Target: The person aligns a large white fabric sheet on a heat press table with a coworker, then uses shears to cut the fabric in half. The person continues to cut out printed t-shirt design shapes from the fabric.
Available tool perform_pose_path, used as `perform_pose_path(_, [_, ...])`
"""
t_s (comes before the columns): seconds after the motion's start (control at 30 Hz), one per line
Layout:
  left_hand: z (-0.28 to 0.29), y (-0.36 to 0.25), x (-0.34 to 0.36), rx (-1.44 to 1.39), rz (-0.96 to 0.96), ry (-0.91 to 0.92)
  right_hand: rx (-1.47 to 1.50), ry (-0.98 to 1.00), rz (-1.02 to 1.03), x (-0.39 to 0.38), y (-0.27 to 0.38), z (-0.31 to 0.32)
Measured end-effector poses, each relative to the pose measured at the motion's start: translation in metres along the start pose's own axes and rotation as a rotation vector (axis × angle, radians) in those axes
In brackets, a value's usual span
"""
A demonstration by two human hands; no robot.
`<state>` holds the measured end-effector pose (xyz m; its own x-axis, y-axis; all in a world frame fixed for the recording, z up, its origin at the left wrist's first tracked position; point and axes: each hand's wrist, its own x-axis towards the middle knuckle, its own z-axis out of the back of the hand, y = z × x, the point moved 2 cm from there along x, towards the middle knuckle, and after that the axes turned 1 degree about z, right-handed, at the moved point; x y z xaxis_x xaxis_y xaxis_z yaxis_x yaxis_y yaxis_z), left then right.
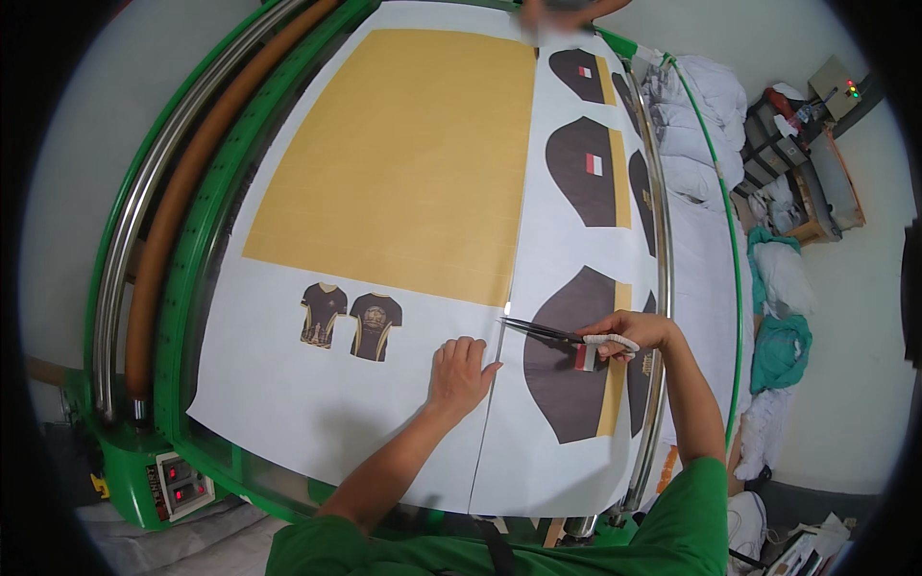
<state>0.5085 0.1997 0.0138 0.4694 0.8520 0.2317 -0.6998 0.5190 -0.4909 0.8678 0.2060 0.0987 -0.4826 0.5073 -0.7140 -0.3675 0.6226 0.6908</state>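
A large white printed sheet [259, 403] lies over the machine bed, with a wide mustard-yellow panel [394, 163] on it. A thin line or slit runs from the sheet's near edge up to the panel's lower right corner. My right hand [639, 331] grips a pair of scissors [543, 329] with pale wrapped handles. The dark blades point left, their tips at that line. My left hand [463, 374] rests flat on the sheet just left of the line, fingers stretched forward. Beneath the scissors is a dark brown sleeve-shaped print [567, 384] with a red-and-white patch.
More sleeve prints [586, 173] line the sheet's right side. Two small shirt pictures [376, 326] are left of my left hand. Another person's hand [567, 17] is at the far edge, partly blurred. Green machine rails and rollers [154, 250] border the left; white cloth [691, 125] lies right.
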Motion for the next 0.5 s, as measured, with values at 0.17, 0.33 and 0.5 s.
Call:
perform_pose_path(0.17, [-0.003, 0.006, 0.001, -0.062, 0.027, -0.024, -0.131, 0.031, -0.001, 0.018, 0.014, 0.012])
perform_pose_path(0.33, [0.003, -0.002, 0.007, -0.127, 0.052, -0.048, -0.201, 0.031, 0.026, 0.036, 0.017, 0.018])
perform_pose_path(0.5, [0.002, -0.009, 0.02, -0.054, 0.118, 0.037, -0.215, 0.042, 0.047, 0.044, 0.023, 0.016])
